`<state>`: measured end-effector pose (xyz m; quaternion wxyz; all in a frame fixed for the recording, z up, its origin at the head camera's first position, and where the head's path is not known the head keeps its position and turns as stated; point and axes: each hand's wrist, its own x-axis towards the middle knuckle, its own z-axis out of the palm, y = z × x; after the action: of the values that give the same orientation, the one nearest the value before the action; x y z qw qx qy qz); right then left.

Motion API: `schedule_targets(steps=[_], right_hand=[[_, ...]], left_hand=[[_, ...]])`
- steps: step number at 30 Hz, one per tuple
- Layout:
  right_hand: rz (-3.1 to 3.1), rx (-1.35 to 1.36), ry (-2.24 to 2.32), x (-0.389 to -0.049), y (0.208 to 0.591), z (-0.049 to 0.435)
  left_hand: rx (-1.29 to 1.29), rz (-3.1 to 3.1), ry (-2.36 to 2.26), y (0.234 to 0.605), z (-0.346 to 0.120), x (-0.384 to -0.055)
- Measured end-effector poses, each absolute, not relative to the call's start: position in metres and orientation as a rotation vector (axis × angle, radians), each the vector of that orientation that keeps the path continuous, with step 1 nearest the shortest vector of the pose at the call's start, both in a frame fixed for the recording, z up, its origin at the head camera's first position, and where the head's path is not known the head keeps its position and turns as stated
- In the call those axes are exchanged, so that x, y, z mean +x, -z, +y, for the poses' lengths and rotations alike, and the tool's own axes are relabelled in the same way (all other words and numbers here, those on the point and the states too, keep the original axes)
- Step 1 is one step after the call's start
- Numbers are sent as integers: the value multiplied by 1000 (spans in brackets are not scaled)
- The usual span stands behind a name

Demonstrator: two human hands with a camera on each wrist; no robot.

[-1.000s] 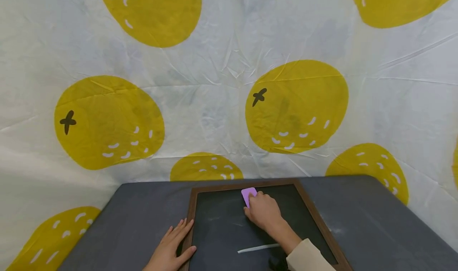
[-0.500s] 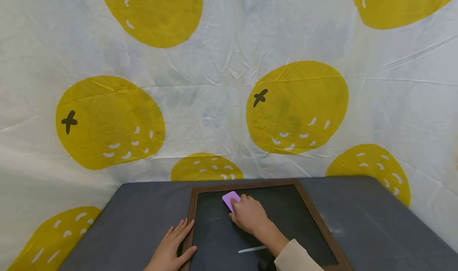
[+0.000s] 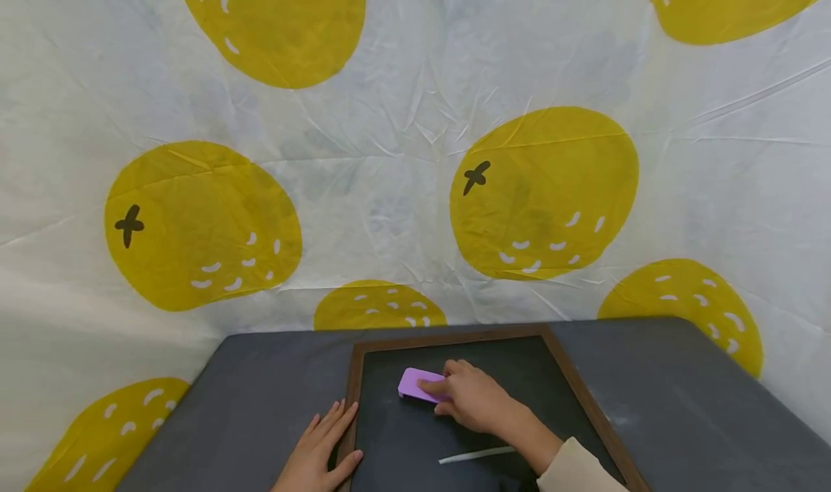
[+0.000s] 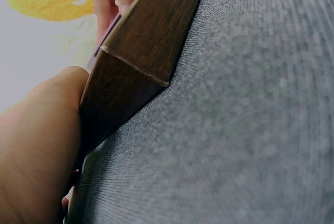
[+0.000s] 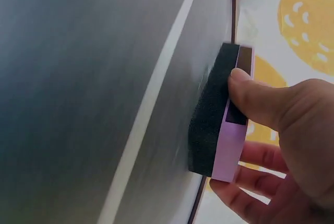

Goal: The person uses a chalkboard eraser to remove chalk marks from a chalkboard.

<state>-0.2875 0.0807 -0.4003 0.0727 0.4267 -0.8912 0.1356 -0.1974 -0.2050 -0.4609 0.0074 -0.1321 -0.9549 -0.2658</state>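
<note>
A chalkboard (image 3: 402, 441) with a brown wooden frame (image 3: 584, 398) lies on the table. My right hand (image 3: 477, 398) grips a purple chalkboard eraser (image 3: 415, 384) between thumb and fingers, over the upper left part of the board. In the right wrist view the black felt of the eraser (image 5: 211, 114) faces the board surface. Straight, spread fingers of my left hand (image 3: 318, 449) rest on the left side of the frame. A straight white line (image 3: 474, 455) crosses the lower board, its right end hidden behind my right forearm.
Dark grey cloth covers the table (image 3: 279, 376). Behind it hangs a white curtain (image 3: 370, 218) printed with yellow fruit. A pale smudge (image 3: 620, 420) marks the cloth right of the board. Part of a dark object (image 3: 513, 485) shows under my right sleeve.
My right hand has slid the eraser leftward and nearer across the board and turned it so its long side lies more sideways. The left hand has stayed on the frame.
</note>
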Motion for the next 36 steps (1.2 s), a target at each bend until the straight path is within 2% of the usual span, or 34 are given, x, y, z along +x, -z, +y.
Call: schedule_targets(steps=[3,12,23,29,36], right_hand=[[-2647,1249,-393,-292,401,92],[-2683,900,-272,-307,408,118],[-2580,642,-88,-305,413,134],[-2562,677,-55,-307,413,116],[-2541,1024,-95,-291,412,100]], left_hand=[[-437,-2981,800,459,-205,-199],[-452,-2981,781,459,-205,-201],[-463,-2982,793,460,-207,-204],[-470,-2950,827,457,-210,-204],[-455,-2977,802,462,-208,-198]])
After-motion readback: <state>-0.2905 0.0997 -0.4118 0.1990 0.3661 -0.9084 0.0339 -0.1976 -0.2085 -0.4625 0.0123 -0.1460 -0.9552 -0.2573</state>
